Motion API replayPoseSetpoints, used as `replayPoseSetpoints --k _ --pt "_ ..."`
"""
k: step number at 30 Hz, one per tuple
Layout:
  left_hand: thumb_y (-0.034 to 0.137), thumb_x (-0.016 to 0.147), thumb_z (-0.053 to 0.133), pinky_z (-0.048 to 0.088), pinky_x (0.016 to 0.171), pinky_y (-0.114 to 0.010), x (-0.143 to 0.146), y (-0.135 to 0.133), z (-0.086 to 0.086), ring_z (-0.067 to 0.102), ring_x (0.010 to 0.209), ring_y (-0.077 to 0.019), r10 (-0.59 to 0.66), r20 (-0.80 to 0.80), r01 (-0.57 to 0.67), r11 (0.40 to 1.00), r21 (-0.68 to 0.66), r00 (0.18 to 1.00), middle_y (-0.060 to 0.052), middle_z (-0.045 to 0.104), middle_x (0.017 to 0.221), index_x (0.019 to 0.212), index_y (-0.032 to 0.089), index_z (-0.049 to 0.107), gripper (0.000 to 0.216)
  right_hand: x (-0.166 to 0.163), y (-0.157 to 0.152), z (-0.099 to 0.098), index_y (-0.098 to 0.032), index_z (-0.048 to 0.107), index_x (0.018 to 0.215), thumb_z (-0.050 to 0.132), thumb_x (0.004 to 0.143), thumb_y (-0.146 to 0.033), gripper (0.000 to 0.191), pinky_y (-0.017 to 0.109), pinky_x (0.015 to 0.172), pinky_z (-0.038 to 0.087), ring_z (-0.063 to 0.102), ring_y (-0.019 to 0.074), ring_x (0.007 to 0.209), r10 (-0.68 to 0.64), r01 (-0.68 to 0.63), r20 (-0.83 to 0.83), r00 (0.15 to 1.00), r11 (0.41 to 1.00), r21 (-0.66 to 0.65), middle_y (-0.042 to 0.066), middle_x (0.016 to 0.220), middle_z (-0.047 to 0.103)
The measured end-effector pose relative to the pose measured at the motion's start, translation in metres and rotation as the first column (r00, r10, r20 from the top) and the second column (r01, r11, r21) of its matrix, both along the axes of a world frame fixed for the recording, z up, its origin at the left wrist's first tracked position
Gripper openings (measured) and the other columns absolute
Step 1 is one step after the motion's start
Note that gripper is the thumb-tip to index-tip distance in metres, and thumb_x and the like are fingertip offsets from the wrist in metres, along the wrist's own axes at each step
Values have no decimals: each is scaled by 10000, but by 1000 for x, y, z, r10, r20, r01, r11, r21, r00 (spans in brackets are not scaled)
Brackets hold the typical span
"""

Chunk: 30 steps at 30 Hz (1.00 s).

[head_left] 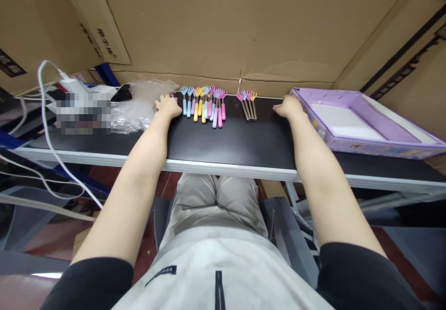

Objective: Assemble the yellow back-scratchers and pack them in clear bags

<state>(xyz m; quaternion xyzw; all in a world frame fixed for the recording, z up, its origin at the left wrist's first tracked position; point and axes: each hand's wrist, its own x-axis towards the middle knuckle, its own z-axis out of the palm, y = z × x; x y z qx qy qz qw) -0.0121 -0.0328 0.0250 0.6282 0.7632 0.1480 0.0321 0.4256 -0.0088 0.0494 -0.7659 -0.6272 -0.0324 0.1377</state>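
My left hand (169,106) rests on the black tabletop with its fingers spread, between a clear plastic bag (139,108) and a row of small claw-headed back scratchers (204,106). A small pink spot shows by its fingers; I cannot make out what it is. The row has blue, yellow, purple and pink claws and handles. To its right lies a smaller group of similar claw-headed pieces (248,106) with bare metal shafts. Beside the left wall of a purple open box (351,99), my right hand (291,107) lies with its thumb out, apparently holding nothing.
Cardboard panels (223,27) stand behind the table (230,147), which has a pale metal front edge. On the left, a white charger (75,87) with a looping cable (52,145) sits near a blurred-out patch. The purple box takes up the right end.
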Motion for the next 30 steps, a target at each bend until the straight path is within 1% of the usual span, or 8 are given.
replayPoseSetpoints --k 2,4,7,9,13,20,26,30 --pt "358 781 597 287 1358 -830 -3 4 -3 398 1667 -579 -6 3 6 1000 20 1000 -328 545 1767 1629 101 709 894 11 1 1 78 709 1516 801 1054 -341 630 533 1296 535 673 467 1508 -66 65 -17 998 997 -45 374 1544 703" --pt "353 785 604 297 1348 -838 -5 7 -6 417 1658 -576 -12 5 12 999 38 1000 -314 579 1745 1632 131 711 882 15 3 2 42 758 1467 834 1042 -358 588 498 1262 554 720 437 1438 -75 73 -22 997 995 -61 347 1488 743" --pt "346 847 567 306 1364 -799 -6 9 -7 435 1659 -547 -6 -4 6 999 36 1000 -305 582 1744 1629 130 712 823 15 5 1 -4 807 1415 813 1064 -318 471 450 1249 561 744 403 1417 -69 68 -12 998 994 -91 315 1479 764" --pt "339 901 517 302 1383 -759 -4 8 -6 428 1669 -524 11 -16 -10 1000 16 1000 -302 555 1764 1624 111 711 783 13 5 1 11 791 1447 775 1098 -324 485 435 1254 557 733 402 1449 -74 74 2 997 992 -107 326 1497 755" --pt "330 921 486 300 1392 -730 -2 6 -4 422 1670 -517 19 -34 -20 1000 -8 999 -315 524 1779 1617 77 709 773 10 0 1 63 739 1509 702 1149 -347 547 463 1259 549 712 428 1477 -71 74 30 997 992 -98 361 1511 734" --pt "363 852 579 326 1334 -823 -5 8 -5 433 1643 -571 -13 -2 13 1000 24 1000 -322 563 1744 1660 120 683 850 -5 -13 6 114 688 1542 608 1181 -297 553 495 1297 537 658 452 1554 -105 109 43 994 991 -84 398 1576 682" --pt "387 904 540 299 1379 -752 -4 9 -6 406 1676 -531 9 -5 -9 1000 3 1000 -312 534 1770 1665 96 668 825 -6 -6 -1 92 684 1546 625 1167 -289 540 532 1333 509 635 457 1582 -149 150 19 989 987 -51 400 1622 648" --pt "387 840 580 302 1352 -810 -5 9 -6 406 1667 -568 -10 10 9 1000 22 1000 -330 549 1759 1662 98 675 876 -5 -1 -3 75 671 1566 623 1171 -297 544 495 1346 494 627 428 1597 -163 164 18 986 985 -60 390 1650 628"
